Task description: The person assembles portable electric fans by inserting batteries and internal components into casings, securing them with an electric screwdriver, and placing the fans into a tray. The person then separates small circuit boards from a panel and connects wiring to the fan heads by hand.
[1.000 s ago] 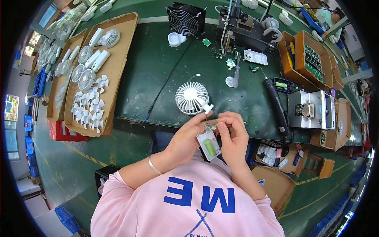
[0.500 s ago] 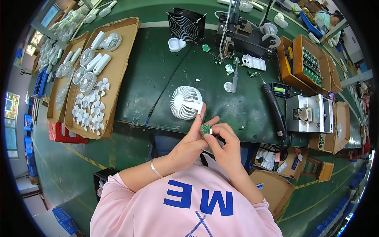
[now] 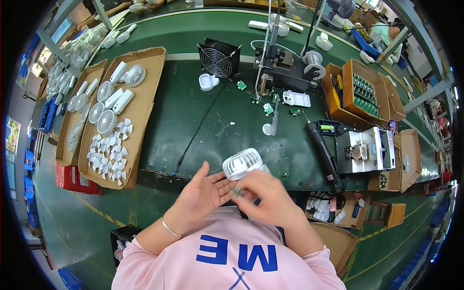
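A white handheld fan (image 3: 241,163) is tilted at the front edge of the bench, its slotted grille showing and its handle mostly behind my right hand. My left hand (image 3: 197,195) lies palm up beside it, fingers spread, the fingertips close to the fan's lower rim. Whether they touch it I cannot tell. My right hand (image 3: 268,195) is closed in a pinch, with a small green circuit board (image 3: 238,192) at its fingertips, blurred by motion. A thin wire between board and fan cannot be made out.
At left stands a cardboard tray (image 3: 150,92) with fan housings and white propellers (image 3: 107,157). Farther back are a black cooling fan (image 3: 220,60) and a soldering stand (image 3: 285,72). An electric screwdriver (image 3: 323,153), a grey machine (image 3: 365,152) and a box of circuit boards (image 3: 366,94) are at right.
The fan has come nearer and turned over onto another side. My left hand has let go of the board and opened to the left. My right hand has kept the board and moved across the fan's handle.
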The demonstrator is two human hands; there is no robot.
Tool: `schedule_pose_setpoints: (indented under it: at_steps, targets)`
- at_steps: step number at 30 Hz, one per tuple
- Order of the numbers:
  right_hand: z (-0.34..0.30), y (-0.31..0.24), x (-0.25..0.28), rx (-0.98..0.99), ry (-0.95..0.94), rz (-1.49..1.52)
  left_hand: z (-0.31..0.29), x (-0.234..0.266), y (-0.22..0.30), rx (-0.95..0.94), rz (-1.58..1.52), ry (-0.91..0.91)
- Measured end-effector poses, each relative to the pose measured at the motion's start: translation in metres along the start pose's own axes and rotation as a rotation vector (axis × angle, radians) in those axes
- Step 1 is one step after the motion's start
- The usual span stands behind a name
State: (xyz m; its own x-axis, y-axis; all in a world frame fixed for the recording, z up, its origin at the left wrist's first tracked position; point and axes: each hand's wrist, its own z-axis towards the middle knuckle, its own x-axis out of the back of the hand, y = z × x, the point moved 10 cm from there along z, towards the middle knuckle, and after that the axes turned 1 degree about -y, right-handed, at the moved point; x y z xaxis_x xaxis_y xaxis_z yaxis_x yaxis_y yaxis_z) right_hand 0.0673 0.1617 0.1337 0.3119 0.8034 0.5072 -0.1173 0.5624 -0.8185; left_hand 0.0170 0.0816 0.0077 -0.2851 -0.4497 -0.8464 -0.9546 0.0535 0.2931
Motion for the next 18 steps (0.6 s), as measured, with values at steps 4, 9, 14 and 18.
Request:
schedule_pose_setpoints:
  at_steps: [4,9,14,18]
  targets:
    - [-0.006,-0.023,-0.036,0.159,-0.111,-0.1,0.01,-0.017,0.006,0.028,0.018,-0.094]
    - [-0.017,-0.013,-0.042,0.026,-0.082,-0.186,0.022,-0.036,-0.001,0.134,-0.728,-0.335]
    - [-0.043,0.03,0.006,-0.346,0.367,0.132,0.037,-0.033,0.005,0.08,-0.686,-0.417]
    - [-0.056,0.046,0.015,-0.321,0.421,0.223,0.038,-0.012,0.0,0.031,-0.641,-0.223]
